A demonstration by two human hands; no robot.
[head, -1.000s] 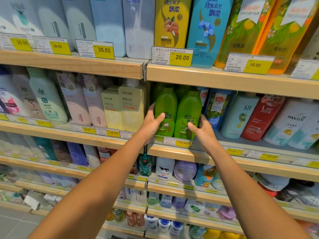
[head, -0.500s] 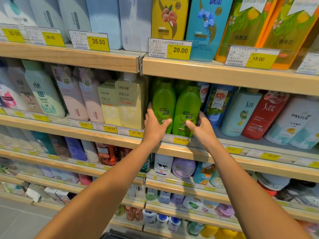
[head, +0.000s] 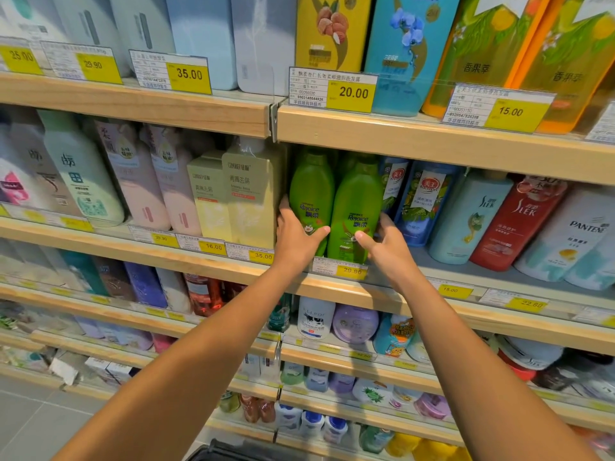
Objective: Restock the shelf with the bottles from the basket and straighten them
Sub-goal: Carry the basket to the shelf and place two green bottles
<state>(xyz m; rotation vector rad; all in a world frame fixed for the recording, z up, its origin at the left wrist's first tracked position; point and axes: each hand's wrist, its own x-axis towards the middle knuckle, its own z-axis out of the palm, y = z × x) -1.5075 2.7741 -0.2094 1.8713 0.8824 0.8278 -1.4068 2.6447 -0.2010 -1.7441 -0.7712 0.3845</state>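
Two green Rejoice bottles stand side by side on the second shelf (head: 472,154) above a 29.90 price tag. My left hand (head: 294,237) grips the lower part of the left green bottle (head: 311,191), thumb across its front. My right hand (head: 386,247) grips the lower part of the right green bottle (head: 357,201), thumb on its label and fingers round its right side. More green bottles show dimly behind them. The dark rim of the basket (head: 226,450) peeks in at the bottom edge.
Pale yellow boxed bottles (head: 246,194) stand tight against the left green bottle. Blue bottles (head: 422,201) crowd the right one, then a light blue and a red Slek bottle (head: 512,221). Shelves above and below are packed with products.
The view has tilted down slightly. Both hands stay on the two green bottles; the left thumb has slid lower across the left bottle's front, and the basket rim has come into view.
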